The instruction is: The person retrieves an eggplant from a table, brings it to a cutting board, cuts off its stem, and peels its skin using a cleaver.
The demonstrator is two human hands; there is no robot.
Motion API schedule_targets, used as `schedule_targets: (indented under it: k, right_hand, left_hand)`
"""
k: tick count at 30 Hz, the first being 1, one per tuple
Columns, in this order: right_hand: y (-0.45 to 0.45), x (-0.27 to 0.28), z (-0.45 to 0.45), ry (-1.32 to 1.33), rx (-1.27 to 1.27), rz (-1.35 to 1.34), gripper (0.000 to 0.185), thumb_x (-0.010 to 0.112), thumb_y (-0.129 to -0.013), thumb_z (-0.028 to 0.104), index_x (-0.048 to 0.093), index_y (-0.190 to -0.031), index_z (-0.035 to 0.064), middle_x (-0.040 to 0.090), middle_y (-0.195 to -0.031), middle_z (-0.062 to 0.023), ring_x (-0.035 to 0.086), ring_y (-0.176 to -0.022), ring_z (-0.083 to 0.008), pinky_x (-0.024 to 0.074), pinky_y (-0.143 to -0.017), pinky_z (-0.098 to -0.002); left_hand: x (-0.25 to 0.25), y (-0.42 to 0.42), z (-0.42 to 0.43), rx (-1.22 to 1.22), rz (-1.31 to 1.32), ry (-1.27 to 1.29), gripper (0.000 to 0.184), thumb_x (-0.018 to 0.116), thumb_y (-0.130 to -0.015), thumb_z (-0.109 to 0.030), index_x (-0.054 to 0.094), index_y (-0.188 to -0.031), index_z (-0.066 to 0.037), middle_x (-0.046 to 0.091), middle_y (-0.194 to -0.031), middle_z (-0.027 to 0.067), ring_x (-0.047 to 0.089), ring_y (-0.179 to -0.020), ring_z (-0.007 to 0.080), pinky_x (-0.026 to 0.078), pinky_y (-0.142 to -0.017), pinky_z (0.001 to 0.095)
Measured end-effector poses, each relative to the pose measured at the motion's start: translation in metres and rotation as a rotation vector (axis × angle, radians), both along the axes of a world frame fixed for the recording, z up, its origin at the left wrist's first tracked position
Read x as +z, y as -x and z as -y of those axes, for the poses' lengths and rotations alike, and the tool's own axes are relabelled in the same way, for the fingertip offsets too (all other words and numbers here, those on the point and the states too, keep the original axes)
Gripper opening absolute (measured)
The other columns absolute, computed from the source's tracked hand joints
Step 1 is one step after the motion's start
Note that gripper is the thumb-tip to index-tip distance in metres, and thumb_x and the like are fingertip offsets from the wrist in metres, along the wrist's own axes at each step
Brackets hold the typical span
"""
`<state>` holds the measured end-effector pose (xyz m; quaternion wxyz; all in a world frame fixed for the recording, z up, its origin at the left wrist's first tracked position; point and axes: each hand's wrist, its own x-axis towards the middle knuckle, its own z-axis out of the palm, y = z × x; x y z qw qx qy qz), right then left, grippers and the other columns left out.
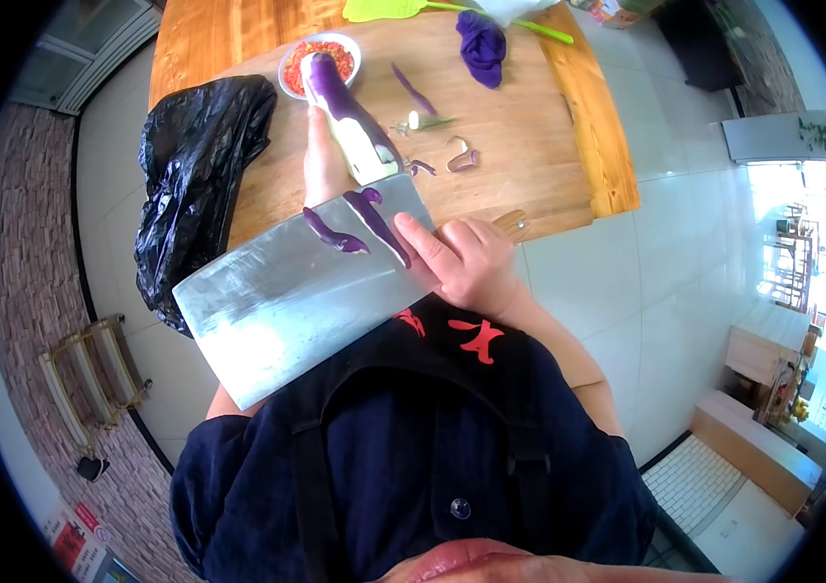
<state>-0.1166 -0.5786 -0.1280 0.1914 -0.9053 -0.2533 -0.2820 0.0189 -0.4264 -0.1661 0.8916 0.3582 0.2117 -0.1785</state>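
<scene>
My right hand (471, 257) is closed around a broad cleaver (286, 291), whose wooden handle end pokes out past the fist. Two strips of purple peel (374, 225) lie on the flat of the blade. Beyond the blade, my left hand (325, 160) holds a partly peeled eggplant (345, 107), its pale flesh bared along one side. The blade's far edge is right by the eggplant's near end; whether they touch I cannot tell. The eggplant's far end overlaps a white bowl (356, 60) of chopped red chili (296, 73).
Below these is a wooden cutting board (520, 146) on a wooden table (607, 160). A cut-off eggplant stem (424, 120) and peel scraps (463, 155) lie on it. A black plastic bag (199, 165) drapes the left edge. Farther back are a purple cloth (482, 47) and a green fly swatter (384, 9).
</scene>
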Motion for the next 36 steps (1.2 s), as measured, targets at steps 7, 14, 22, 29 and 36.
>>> schedule_targets:
  k: [7, 14, 22, 29, 36]
  right_hand:
    - [-0.004, 0.000, -0.001, -0.038, -0.045, 0.038, 0.044, 0.070, -0.069, 0.013, 0.066, -0.114, 0.0119, 0.035, -0.060, 0.0003, 0.040, -0.048, -0.0149, 0.0347, -0.044, -0.0288]
    - [-0.006, 0.002, -0.002, -0.075, -0.049, -0.004, 0.042, 0.069, -0.070, 0.011, 0.067, -0.112, 0.0118, 0.035, -0.060, 0.0004, 0.040, -0.048, -0.0146, 0.0349, -0.044, -0.0284]
    - [-0.007, 0.001, -0.002, -0.037, -0.011, 0.011, 0.043, 0.069, -0.070, 0.010, 0.067, -0.113, 0.0117, 0.035, -0.060, 0.0003, 0.040, -0.048, -0.0146, 0.0350, -0.043, -0.0285]
    - [-0.006, -0.001, -0.003, -0.040, -0.008, -0.001, 0.043, 0.069, -0.068, 0.010, 0.067, -0.111, 0.0111, 0.036, -0.060, 0.0000, 0.041, -0.048, -0.0151, 0.0352, -0.043, -0.0288]
    - [-0.010, -0.001, 0.001, -0.094, -0.040, -0.009, 0.043, 0.069, -0.067, 0.008, 0.067, -0.110, 0.0102, 0.038, -0.060, -0.0001, 0.042, -0.049, -0.0148, 0.0361, -0.044, -0.0288]
  left_hand:
    - [-0.001, -0.001, -0.006, -0.022, 0.090, 0.017, 0.067, 0.032, -0.092, -0.062, 0.058, -0.095, 0.000, 0.062, -0.076, 0.0131, 0.060, -0.063, 0.0254, 0.051, -0.055, 0.0361]
    - [0.010, 0.007, -0.009, -0.060, 0.125, -0.023, 0.067, 0.034, -0.092, -0.062, 0.059, -0.095, 0.000, 0.062, -0.075, 0.0118, 0.061, -0.062, 0.0229, 0.052, -0.055, 0.0342]
    - [0.010, 0.004, -0.009, -0.061, 0.113, -0.039, 0.067, 0.030, -0.094, -0.061, 0.059, -0.097, 0.000, 0.063, -0.076, 0.0116, 0.061, -0.061, 0.0213, 0.052, -0.056, 0.0329]
    - [-0.002, -0.003, -0.009, 0.018, 0.117, -0.072, 0.066, 0.032, -0.094, -0.060, 0.059, -0.098, 0.000, 0.063, -0.076, 0.0120, 0.062, -0.061, 0.0216, 0.053, -0.055, 0.0330]
    - [0.008, 0.011, -0.013, -0.075, 0.068, -0.002, 0.066, 0.036, -0.092, -0.061, 0.059, -0.100, 0.000, 0.064, -0.077, 0.0123, 0.063, -0.063, 0.0229, 0.054, -0.057, 0.0344]
